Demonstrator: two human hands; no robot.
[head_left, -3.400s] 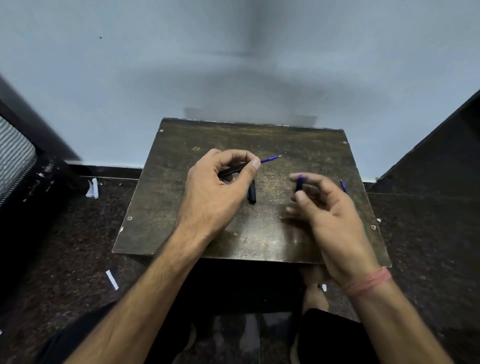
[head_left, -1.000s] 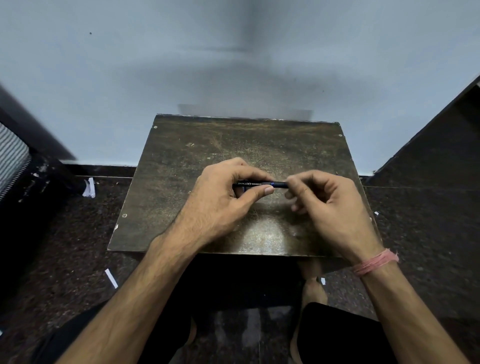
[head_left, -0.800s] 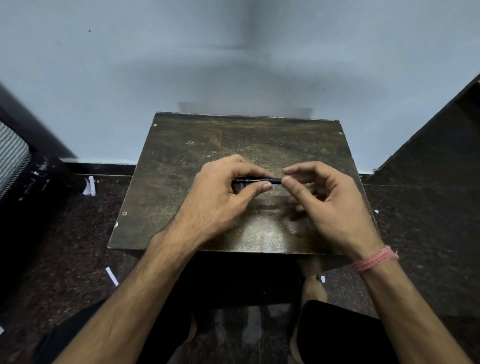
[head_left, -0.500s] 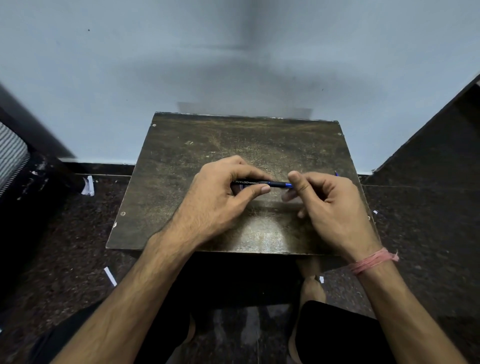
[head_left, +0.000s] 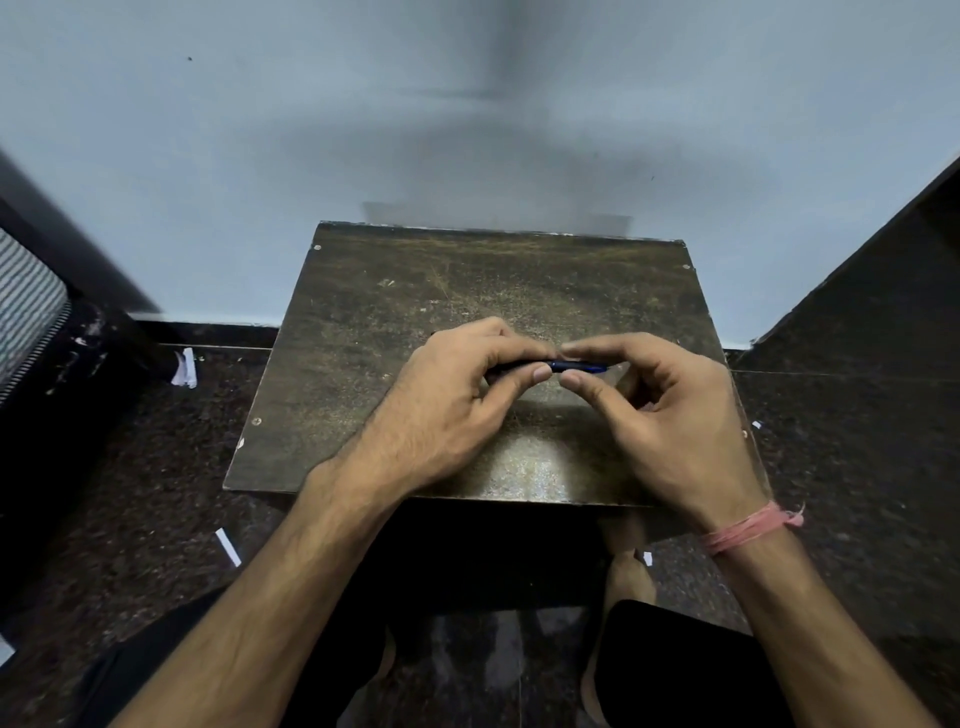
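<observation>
The pen (head_left: 574, 367) was found held level, lying left to right, off the surface and over the middle of the tabletop (head_left: 415, 291), slightly toward its right half. It was gripped from both ends. The left hand (head_left: 447, 410) was curled round the dark barrel, which was pinched between thumb and forefinger; the remaining fingers (head_left: 493, 332) were folded over the barrel, so most of its length was hidden. The right hand (head_left: 670, 421) was set against the blue end section, which was pinched between the thumb tip below and the forefinger above; its other fingers were loosely bent and apart from the pen. The two thumb tips were recorded just beside each other, not touching. Only a short stretch of the pen was visible between the hands, and its tip could not be made out. A pink thread (head_left: 748, 527) was noted wound round the right wrist. The tabletop was worn and scratched, with small screws at its corners, and was pushed against a pale wall (head_left: 260, 156). Paper scraps (head_left: 228, 546) were seen on the dark speckled floor (head_left: 156, 467) to the left.
</observation>
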